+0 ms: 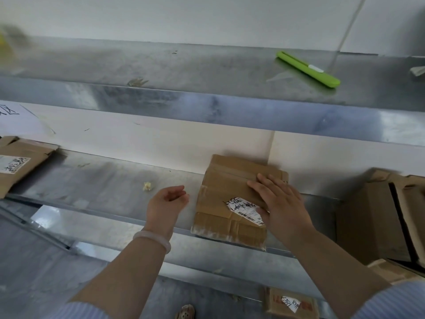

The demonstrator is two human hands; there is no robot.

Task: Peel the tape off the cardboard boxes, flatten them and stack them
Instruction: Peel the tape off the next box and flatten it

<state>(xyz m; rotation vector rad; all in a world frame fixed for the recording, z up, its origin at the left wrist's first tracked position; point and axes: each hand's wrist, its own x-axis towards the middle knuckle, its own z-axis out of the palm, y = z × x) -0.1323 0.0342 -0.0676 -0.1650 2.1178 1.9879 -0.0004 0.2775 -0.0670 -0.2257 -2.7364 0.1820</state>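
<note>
The flattened cardboard box (220, 196) lies on the lower metal shelf (110, 180), its far edge close to the white back wall and its near edge projecting slightly past the shelf's front lip. The right hand (282, 203) rests palm-down on the right half of the box. Its fingers (266, 183) are extended and released, laid flat on the cardboard, gripping nothing. The thumb lies by a torn white shipping label (243, 207) stuck to the box's top face. The left hand (165, 203) is positioned just beside the box's left edge, apart from it. Its fingers are loosely curled toward the palm and hold nothing. A pale bracelet (153, 239) sits on the left wrist. A small crumpled scrap (147, 186) lies on the same shelf, left of the left hand. At the shelf's far left end lies a second flattened box (20, 162) bearing a label. At the right end stand unflattened cardboard boxes (377, 215). A green box cutter (308, 69) lies on the upper shelf (161, 61), well apart from both hands. Below the shelves, a labelled box (289, 303) lies on the floor.
</note>
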